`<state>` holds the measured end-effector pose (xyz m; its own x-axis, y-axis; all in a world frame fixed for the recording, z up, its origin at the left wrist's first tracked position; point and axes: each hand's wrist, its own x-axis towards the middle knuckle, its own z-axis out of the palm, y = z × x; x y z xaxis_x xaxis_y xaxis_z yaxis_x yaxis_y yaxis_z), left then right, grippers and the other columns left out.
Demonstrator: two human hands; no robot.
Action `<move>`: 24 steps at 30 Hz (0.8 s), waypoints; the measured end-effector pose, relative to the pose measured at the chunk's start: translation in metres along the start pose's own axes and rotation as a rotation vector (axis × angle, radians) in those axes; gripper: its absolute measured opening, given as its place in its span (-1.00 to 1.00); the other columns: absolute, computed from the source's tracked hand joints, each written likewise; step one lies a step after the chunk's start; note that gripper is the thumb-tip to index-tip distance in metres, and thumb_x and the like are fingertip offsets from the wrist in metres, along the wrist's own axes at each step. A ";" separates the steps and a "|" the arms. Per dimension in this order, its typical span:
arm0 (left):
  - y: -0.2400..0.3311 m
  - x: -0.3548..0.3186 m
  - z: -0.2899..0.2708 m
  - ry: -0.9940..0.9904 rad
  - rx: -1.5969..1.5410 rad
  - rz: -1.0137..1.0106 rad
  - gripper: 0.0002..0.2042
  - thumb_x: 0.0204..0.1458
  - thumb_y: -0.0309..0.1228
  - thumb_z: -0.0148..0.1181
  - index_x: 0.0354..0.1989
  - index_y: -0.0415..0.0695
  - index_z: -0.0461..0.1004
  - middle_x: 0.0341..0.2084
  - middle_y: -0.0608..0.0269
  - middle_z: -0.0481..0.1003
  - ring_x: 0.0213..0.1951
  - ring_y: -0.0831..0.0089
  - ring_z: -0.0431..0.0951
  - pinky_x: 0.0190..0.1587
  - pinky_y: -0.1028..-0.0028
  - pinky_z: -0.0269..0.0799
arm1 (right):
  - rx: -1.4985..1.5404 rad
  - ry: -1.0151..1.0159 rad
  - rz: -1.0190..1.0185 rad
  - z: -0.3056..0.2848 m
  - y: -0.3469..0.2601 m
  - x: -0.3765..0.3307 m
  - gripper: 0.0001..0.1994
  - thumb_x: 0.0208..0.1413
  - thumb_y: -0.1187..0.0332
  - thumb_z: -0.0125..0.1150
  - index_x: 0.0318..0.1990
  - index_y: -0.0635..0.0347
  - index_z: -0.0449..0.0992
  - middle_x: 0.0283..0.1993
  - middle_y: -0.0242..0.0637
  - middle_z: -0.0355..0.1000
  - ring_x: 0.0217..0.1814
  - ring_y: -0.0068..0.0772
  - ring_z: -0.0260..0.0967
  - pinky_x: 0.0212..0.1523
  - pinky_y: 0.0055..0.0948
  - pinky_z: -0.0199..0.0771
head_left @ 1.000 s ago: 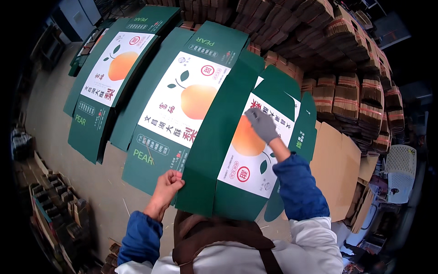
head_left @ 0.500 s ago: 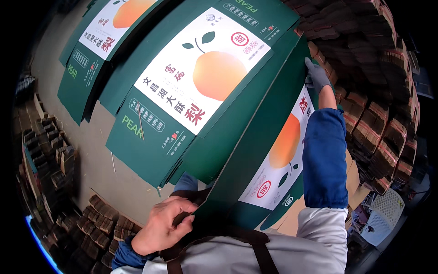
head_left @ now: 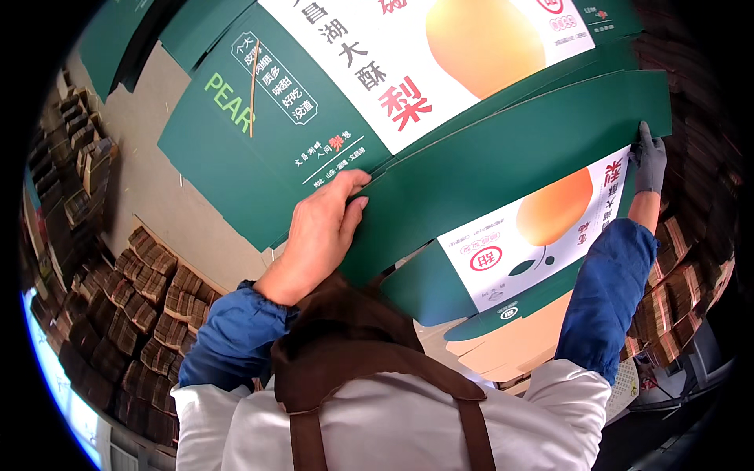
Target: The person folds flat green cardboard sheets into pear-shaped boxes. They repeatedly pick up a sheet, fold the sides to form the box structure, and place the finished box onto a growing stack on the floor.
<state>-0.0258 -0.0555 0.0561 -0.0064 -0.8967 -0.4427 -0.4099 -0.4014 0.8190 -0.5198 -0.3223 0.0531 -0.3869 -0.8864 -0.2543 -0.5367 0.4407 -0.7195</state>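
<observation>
My bare left hand [head_left: 318, 235], left of center, pinches edge of green carton [head_left: 503, 161]; my gloved right hand [head_left: 650, 163], frame right, grips far end.

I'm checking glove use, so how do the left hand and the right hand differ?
The left hand is bare, while the right hand wears a grey glove. The left hand is at the left end of the green fruit-print carton sheet; the right hand is at its right end. Both touch that same sheet, and both arms have blue sleeves.
</observation>
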 end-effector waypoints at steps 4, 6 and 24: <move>-0.019 0.013 0.020 0.058 0.068 0.228 -0.69 -0.02 -0.66 0.15 -0.06 -0.19 0.45 -0.27 0.10 0.50 -0.33 0.09 0.55 -0.30 0.30 0.49 | -0.030 0.013 -0.027 0.009 0.015 0.023 -0.75 0.14 0.18 0.28 -0.22 0.18 0.52 -0.45 -0.54 0.36 -0.51 -0.76 0.18 -0.52 -0.67 0.15; -0.025 0.014 0.026 0.043 0.093 0.227 -0.60 -0.06 -0.69 0.15 0.01 -0.15 0.47 -0.31 0.17 0.44 -0.37 0.21 0.53 -0.35 0.33 0.48 | -0.037 -0.005 -0.024 0.014 0.019 0.032 -0.76 0.14 0.19 0.28 -0.22 0.19 0.53 -0.45 -0.55 0.35 -0.52 -0.75 0.18 -0.52 -0.67 0.14; -0.026 0.019 0.021 -0.091 0.176 0.176 -0.46 -0.08 -0.72 0.17 0.13 -0.01 0.46 -0.34 0.21 0.28 -0.43 0.39 0.40 -0.41 0.43 0.42 | -0.119 -0.067 -0.039 0.036 0.007 0.048 -0.74 0.17 0.21 0.23 -0.20 0.26 0.55 -0.50 -0.55 0.28 -0.54 -0.75 0.08 -0.53 -0.65 0.01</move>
<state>-0.0343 -0.0586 0.0185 -0.1709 -0.9260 -0.3365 -0.5476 -0.1946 0.8138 -0.5149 -0.3666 0.0126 -0.3153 -0.9088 -0.2733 -0.6370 0.4161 -0.6489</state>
